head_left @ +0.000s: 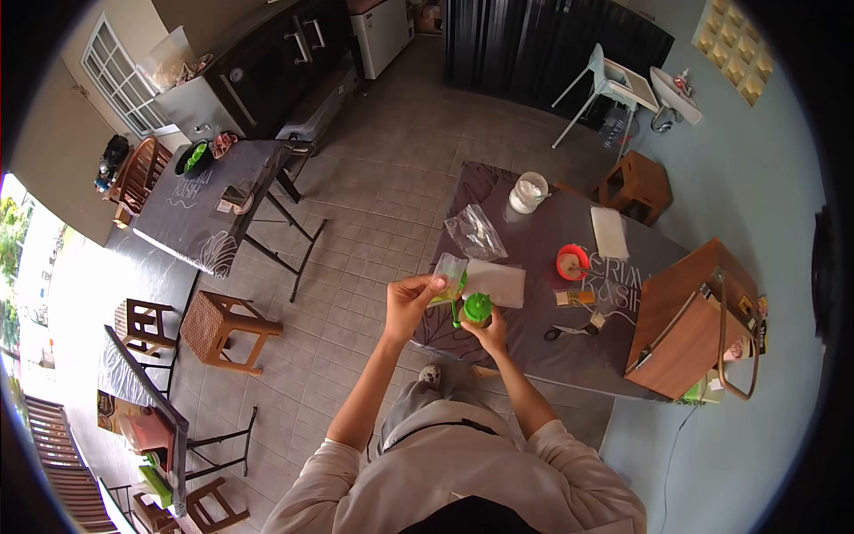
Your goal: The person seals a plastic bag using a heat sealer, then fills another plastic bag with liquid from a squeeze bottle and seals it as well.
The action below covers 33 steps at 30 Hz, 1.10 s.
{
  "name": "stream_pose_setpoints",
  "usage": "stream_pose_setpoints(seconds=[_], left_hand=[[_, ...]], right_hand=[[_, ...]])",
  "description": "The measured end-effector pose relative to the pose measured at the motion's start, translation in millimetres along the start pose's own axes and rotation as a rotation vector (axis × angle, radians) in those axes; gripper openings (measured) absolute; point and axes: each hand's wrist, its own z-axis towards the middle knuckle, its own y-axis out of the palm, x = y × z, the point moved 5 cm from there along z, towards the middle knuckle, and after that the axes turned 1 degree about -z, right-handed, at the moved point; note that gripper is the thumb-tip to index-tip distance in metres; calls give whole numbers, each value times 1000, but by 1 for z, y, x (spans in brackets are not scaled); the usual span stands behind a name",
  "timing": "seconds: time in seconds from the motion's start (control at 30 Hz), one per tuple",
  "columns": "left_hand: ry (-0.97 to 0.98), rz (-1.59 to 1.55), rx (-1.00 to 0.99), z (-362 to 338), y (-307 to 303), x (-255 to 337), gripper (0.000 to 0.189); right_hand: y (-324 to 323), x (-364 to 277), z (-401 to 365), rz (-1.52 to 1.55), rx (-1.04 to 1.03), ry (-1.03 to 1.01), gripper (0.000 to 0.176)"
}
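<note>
My left hand (pixel 413 305) is closed on a clear plastic container (pixel 451 267), its fingers pinched at the side; green shows at its lower part. My right hand (pixel 488 332) is wrapped round a bottle with a green cap (pixel 478 308), a green strap-like piece hanging at its left. Both hands are close together over the near left edge of the dark table (pixel 543 356). Just beyond them lies a white folded cloth (pixel 496 284), and past it a crumpled clear plastic bag (pixel 477 233).
On the table stand a white tub (pixel 528 192) and a red bowl (pixel 572 262), with a second white cloth (pixel 609 233), scissors (pixel 569 332) and a wooden box (pixel 689 325) at right. Stools, including a brown stool (pixel 229 329), and another table (pixel 209 200) are at left.
</note>
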Motion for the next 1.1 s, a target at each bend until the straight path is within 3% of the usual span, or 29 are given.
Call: stream_pose_setpoints(seconds=[0.03,0.1,0.23,0.3,0.47,0.73,1.1], left_hand=[[-28,-11,-26,-1,0,-2,19],[-44,12,-54,-4,-2,-7,19],[-101,7,-150,-8,0,-13,17],[-108,15,-182,-9,2,-16,18],[-125,41,-255,-9,12,-12,21],[-116,56,-312,-5,20,-11,20],[-119,134,-343,-2,23,-11,19]], right_hand=[[-4,-2,1,-2,1,3,62],[-24,-24,7,-76,84,-185,60],[-79,-116,38,-100,117,-276,64],[-102,-174,53,-265,109,-465,65],[-126,-254,72,-398,2,-556,64],[-131,-267,71,-566,-89,-553,66],[-138,-298,71,-834,-78,-778,66]])
